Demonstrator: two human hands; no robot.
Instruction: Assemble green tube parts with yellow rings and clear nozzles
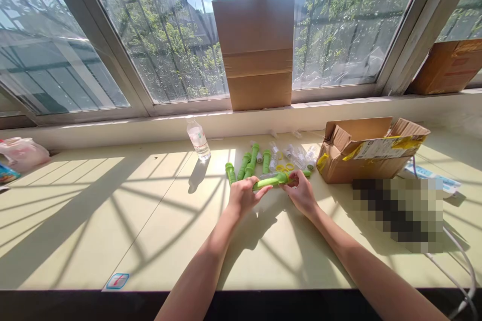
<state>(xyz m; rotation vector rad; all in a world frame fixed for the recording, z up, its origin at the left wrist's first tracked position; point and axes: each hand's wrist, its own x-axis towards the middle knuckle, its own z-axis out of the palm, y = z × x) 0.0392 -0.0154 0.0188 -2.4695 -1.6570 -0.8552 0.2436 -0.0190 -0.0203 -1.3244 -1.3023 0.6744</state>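
Both my hands grip one long green plastic tube (271, 180), held level just above the table. My left hand (243, 193) is closed around its left end. The fingers of my right hand (299, 190) pinch it further right, near a yellow-green collar. Behind my hands lie several similar green tubes (246, 160) with ribbed ends, partly hidden by my left hand. Clear plastic pieces (297, 155) and yellow rings (289, 166) are scattered beyond my right hand.
An open cardboard box (369, 155) stands to the right, beside a blurred dark object (395, 215) and cables (457, 256). A water bottle (198, 140) is upright at back left. A cardboard sheet (258, 55) leans on the window. A pink bag (24, 153) lies far left.
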